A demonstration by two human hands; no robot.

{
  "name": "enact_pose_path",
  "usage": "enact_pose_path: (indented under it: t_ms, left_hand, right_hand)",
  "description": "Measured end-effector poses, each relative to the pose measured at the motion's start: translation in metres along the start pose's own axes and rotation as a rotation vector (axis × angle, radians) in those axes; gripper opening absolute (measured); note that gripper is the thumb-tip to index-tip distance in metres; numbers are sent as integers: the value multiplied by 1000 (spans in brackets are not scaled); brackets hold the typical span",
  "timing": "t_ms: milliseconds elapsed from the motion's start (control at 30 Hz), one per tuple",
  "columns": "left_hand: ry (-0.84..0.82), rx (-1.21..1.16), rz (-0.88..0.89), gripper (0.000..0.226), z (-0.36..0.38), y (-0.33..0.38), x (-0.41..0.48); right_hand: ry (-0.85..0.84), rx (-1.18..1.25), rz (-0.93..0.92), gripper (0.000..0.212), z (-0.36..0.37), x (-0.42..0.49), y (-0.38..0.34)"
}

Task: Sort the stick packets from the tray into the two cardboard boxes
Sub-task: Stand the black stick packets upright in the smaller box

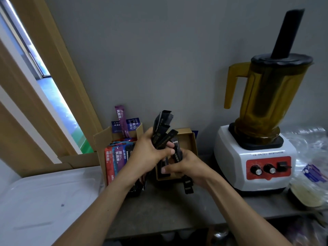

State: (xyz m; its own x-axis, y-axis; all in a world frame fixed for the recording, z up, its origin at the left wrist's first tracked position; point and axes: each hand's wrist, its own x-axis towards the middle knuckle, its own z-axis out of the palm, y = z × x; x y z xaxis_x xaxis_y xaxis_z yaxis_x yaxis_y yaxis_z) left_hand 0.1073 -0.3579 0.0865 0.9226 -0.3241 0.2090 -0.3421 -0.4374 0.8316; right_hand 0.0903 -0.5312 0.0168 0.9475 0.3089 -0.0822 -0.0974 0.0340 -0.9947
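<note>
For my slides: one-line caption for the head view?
Both hands gather black packets over the right box; colored ones fill the left box.

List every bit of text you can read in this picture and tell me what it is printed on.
"美式": blue packet standing at the back of the left cardboard box; the other print on it is blurred.
Purple packet sticking up behind: white characters, too blurred to read.
Red, blue and purple packets in the box front: large white characters, blurred.
Black packets in the hands: print too dark.
Blender base: small line above the red panel, unreadable.
Plastic bag at right: blue label, blurred.
</note>
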Motion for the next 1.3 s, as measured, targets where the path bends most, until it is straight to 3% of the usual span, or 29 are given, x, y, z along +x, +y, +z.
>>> enact_pose_path:
  t_ms: [67,200,467,533,633,700,833,933,1033,1200,1300]
  left_hand:
    - [-17,4,13,47,4,1,0]
    - [-4,74,19,49,7,-1,5]
    - [73,160,-92,40,-7,3,18]
    - [79,148,-116,42,-11,3,19]
    - [134,105,-133,41,-13,1,16]
    - [165,98,-129,40,-12,0,14]
    - [224,109,-112,37,-11,-2,6]
    - [92,215,-152,41,-14,-3,3]
    - [-66,302,-229,44,-12,-6,0]
    - [175,243,-96,44,-7,-4,0]
    - [152,113,-54,43,-2,4,1]
  right_hand:
    - [-7,-7,15,64,-2,0,3]
    - [-44,16,2,82,-2,-6,0]
    - [94,-84,-54,39,-4,-21,10]
    - [162,-69,-18,45,-6,-24,15]
    - [279,271,60,60,-12,-19,24]
    - [253,403,57,52,-16,-18,28]
    - [181,259,-13,30,-13,-19,29]
    - [293,448,-59,15,-11,-15,26]
    - [333,589,-136,20,-8,-9,20]
    - [517,171,-181,18,-6,-7,14]
    - [526,38,-190,21,-6,-6,13]
